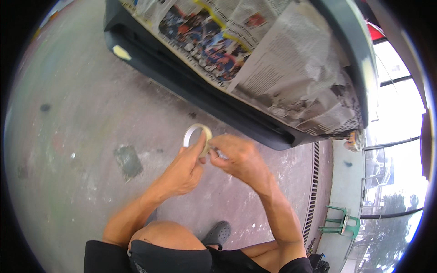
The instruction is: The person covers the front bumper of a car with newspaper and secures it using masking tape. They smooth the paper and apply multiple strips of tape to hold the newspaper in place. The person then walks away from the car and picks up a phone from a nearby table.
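My left hand (186, 169) grips a roll of masking tape (187, 137), its thumb laid along the side of the ring. Close against the roll's right side, my right hand (237, 155) has its fingers pinched at the tape's edge. A small translucent piece (222, 154) shows between the right fingers; what it is cannot be made out. Beyond both hands runs the dark lower bumper (205, 105) of a vehicle, apart from them. Sheets of newspaper (273, 68) cover the panel above it.
A pale yellow filler patch (122, 53) marks the bumper's left end. Stained concrete floor (85, 136) lies below, with a grey patch (128, 162). At right are a drain grate (311, 191) and a green plastic chair (338, 221). My clog (218, 234) rests on the floor.
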The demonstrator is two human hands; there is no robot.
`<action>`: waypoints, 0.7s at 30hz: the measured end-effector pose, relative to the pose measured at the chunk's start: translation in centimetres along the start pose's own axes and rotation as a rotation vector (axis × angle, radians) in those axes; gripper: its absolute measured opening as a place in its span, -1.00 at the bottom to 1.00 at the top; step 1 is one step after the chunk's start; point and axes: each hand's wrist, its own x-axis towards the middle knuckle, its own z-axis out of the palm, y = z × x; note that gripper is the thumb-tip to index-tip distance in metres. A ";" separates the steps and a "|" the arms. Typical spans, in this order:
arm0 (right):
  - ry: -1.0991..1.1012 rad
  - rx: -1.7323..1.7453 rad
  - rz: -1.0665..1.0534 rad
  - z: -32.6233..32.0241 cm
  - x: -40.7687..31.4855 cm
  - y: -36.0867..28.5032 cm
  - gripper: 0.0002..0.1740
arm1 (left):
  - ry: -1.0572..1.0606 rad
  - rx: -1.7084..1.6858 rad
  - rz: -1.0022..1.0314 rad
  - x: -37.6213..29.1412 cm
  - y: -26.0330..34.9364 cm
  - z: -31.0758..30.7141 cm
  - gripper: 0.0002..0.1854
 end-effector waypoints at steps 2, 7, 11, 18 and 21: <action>-0.002 0.014 0.022 -0.2 -0.8 0.6 -0.79 | -0.026 -0.029 -0.038 0.1 0.0 0.6 -0.16; -0.009 0.075 0.067 0.5 -0.8 0.0 -0.82 | 0.008 -0.072 -0.077 -0.7 -0.3 0.9 -0.16; -0.026 0.111 0.101 0.4 -0.8 0.1 -0.79 | 0.022 -0.180 -0.138 -1.0 -1.4 1.0 -0.19; 0.205 0.161 0.138 -0.3 -0.6 0.7 -0.86 | 0.069 -0.143 -0.037 -0.1 1.4 0.7 -0.25; 0.615 -0.041 0.154 -4.5 1.1 1.1 -0.81 | 0.137 -0.144 -0.008 0.7 3.8 -0.5 -0.36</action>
